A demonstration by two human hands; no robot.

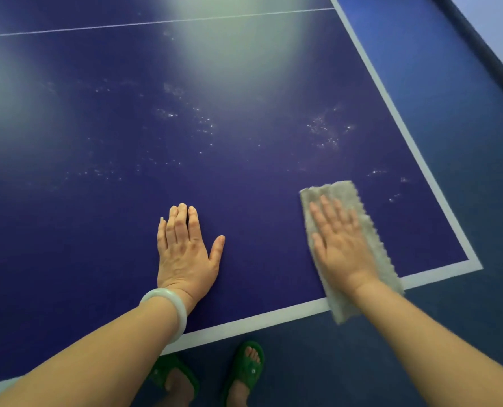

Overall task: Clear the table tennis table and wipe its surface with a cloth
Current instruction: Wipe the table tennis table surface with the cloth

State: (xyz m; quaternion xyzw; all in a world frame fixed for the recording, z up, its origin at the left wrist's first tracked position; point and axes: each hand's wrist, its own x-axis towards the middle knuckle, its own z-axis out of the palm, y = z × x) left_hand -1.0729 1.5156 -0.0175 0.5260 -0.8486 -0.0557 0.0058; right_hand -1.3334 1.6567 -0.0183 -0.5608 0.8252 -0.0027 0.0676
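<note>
Pressing flat on the cloth [373,239], the right hand [340,245] keeps its fingers straight and spread, so it pins the cloth rather than gripping it. The cloth lies at the near right of the tabletop [244,186], close to the corner [476,264], and its near end hangs past the white edge line [259,320] over the floor [420,333]. The left hand [185,251] lies released, palm down, on bare blue surface to the left of the cloth and well apart from it, holding nothing. A pale bangle [168,311] sits on that wrist.

The main risk, as I judge it, is the cloth slipping out from under the flat palm. Nothing curls round it, and a stroke toward the near edge could drag the overhanging end off and drop it by the green slippers [246,365].

A second risk is missed ground. White specks [323,132] are scattered across the middle and right of the tabletop (whether droplets or dust I cannot tell), all farther out than the cloth, and the glare [229,39] at the far side could hide more. Short strokes near the edge would leave them.

Leaning on the left hand may put a palm print on the blue, and the bangle could scrape the surface if the wrist drops.
</note>
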